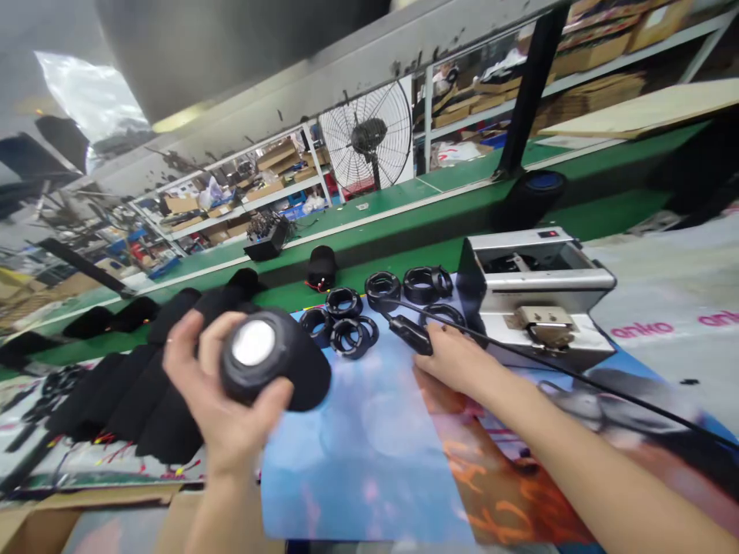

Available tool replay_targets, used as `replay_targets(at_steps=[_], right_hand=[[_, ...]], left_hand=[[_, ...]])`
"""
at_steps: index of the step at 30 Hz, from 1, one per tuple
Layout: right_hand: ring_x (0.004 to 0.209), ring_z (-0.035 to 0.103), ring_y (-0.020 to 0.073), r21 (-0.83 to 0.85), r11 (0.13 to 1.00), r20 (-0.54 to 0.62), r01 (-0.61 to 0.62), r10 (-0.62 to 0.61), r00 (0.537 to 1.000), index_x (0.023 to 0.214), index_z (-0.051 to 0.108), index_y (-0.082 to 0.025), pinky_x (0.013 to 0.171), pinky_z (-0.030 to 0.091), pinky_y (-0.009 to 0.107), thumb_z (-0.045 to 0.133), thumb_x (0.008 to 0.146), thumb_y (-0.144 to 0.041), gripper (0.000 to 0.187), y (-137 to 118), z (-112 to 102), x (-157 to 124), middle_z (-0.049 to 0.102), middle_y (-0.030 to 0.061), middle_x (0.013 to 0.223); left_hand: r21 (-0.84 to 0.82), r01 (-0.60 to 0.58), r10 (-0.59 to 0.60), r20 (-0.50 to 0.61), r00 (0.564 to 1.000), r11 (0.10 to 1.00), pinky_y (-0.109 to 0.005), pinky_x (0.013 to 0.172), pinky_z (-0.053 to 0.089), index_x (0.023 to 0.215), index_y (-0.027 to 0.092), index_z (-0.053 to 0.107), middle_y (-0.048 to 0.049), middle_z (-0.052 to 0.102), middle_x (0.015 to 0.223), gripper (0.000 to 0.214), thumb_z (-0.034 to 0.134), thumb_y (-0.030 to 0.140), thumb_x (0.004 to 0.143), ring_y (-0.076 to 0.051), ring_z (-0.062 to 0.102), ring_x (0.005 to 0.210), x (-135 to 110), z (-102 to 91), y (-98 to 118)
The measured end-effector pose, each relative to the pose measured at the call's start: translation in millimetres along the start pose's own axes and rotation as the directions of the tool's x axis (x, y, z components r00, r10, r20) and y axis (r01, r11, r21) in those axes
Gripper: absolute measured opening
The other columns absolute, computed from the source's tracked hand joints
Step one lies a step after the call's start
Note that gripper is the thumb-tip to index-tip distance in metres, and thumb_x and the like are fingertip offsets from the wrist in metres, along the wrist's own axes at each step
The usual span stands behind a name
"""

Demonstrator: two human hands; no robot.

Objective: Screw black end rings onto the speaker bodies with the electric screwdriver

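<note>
My left hand (222,400) is wrapped round a black round part with a white disc face (257,355), held above the blue printed mat (358,454). My right hand (456,358) reaches forward and grips a black corded tool (409,333), whose cable runs off to the right. Just beyond the tool lie several black rings (378,304) on the mat. A row of black fabric-covered pieces (132,392) lies left of my left hand.
A grey metal machine (540,296) stands right of the rings. Behind runs a green conveyor belt (404,215) with black parts on it, a black post, a standing fan (369,142) and shelves of cardboard boxes. A cardboard edge shows at bottom left.
</note>
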State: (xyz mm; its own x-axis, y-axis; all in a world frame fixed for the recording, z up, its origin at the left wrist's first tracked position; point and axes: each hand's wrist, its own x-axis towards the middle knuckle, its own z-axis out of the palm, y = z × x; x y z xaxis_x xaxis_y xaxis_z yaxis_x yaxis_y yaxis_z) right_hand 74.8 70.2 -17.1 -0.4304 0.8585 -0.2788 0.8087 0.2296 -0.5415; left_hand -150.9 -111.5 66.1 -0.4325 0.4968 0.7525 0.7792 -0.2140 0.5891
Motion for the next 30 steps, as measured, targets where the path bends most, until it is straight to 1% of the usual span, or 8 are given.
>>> replay_targets(at_steps=[4,8,12,16,20,23,26,30], right_hand=[[0.059,0.065,0.0165,0.186,0.983,0.138,0.012,-0.038,0.990,0.112,0.062,-0.015,0.059,0.057,0.030,0.071,0.098,-0.033,0.024,-1,-14,-21,0.068,0.0009,0.077],[0.046,0.063,0.0214,0.423,0.906,0.098,-0.018,-0.026,0.995,0.111,0.059,-0.022,0.044,0.049,0.029,0.069,0.089,-0.053,0.039,12,-40,-49,0.064,-0.0010,0.059],[0.047,0.061,0.0245,0.491,0.869,-0.084,-0.068,0.125,0.989,0.117,0.061,-0.023,0.040,0.049,0.034,0.073,0.071,-0.069,0.066,31,-60,-69,0.062,0.0006,0.058],[0.059,0.067,0.0248,0.398,0.916,-0.132,-0.050,0.111,0.985,0.120,0.062,-0.024,0.050,0.057,0.037,0.082,0.064,-0.052,0.065,35,-55,-68,0.075,0.0063,0.088],[0.090,0.075,0.0286,0.264,0.965,-0.082,0.006,0.016,0.997,0.121,0.065,-0.024,0.076,0.061,0.036,0.081,0.070,-0.026,0.054,29,-35,-51,0.078,0.0054,0.105],[0.114,0.072,0.0322,0.153,0.987,-0.075,0.042,-0.030,0.997,0.136,0.061,-0.023,0.097,0.058,0.040,0.079,0.071,-0.018,0.067,28,-20,-38,0.075,0.0085,0.128],[0.120,0.071,0.0368,0.072,0.996,-0.041,0.053,-0.050,0.998,0.147,0.054,-0.021,0.102,0.055,0.045,0.084,0.074,-0.023,0.079,31,-8,-27,0.070,0.0137,0.138],[0.127,0.069,0.0361,0.017,0.996,-0.026,0.084,-0.084,0.996,0.152,0.051,-0.023,0.102,0.054,0.043,0.082,0.082,-0.027,0.077,37,3,-22,0.068,0.0127,0.144]], left_hand=[[-0.217,0.121,-0.089,0.150,0.985,0.969,-0.044,0.105,0.058,0.150,0.035,0.042,-0.0073,0.061,0.134,0.093,0.090,0.034,0.070,-0.029,0.069,0.122,-85,49.3,9],[-0.313,0.262,-0.184,0.257,0.949,0.913,-0.043,0.112,0.056,0.150,0.035,0.046,-0.0080,0.061,0.138,0.096,0.096,0.047,0.070,-0.029,0.068,0.128,-118,75.9,-1],[-0.367,0.428,-0.296,0.365,0.883,0.826,-0.045,0.116,0.055,0.154,0.034,0.042,-0.0111,0.062,0.147,0.114,0.101,0.062,0.061,-0.033,0.067,0.136,-122,71.2,-10],[-0.366,0.524,-0.302,0.515,0.802,0.769,-0.046,0.116,0.055,0.152,0.035,0.048,-0.0110,0.063,0.153,0.113,0.104,0.059,0.057,-0.034,0.067,0.138,-116,62.1,-9],[-0.377,0.502,-0.248,0.550,0.797,0.778,-0.039,0.113,0.057,0.147,0.039,0.056,-0.0051,0.068,0.147,0.100,0.106,0.044,0.060,-0.030,0.071,0.133,-105,58.3,-1],[-0.360,0.526,-0.263,0.572,0.777,0.770,-0.038,0.108,0.060,0.145,0.039,0.056,-0.0028,0.071,0.143,0.100,0.107,0.036,0.059,-0.028,0.074,0.128,-99,57.3,5],[-0.349,0.558,-0.282,0.595,0.753,0.753,-0.039,0.104,0.062,0.144,0.036,0.055,-0.0038,0.074,0.138,0.099,0.105,0.030,0.059,-0.029,0.076,0.122,-95,58.8,12],[-0.351,0.523,-0.262,0.575,0.775,0.777,-0.042,0.101,0.064,0.138,0.030,0.056,-0.0054,0.075,0.130,0.090,0.101,0.025,0.060,-0.030,0.077,0.116,-92,64.5,15]])
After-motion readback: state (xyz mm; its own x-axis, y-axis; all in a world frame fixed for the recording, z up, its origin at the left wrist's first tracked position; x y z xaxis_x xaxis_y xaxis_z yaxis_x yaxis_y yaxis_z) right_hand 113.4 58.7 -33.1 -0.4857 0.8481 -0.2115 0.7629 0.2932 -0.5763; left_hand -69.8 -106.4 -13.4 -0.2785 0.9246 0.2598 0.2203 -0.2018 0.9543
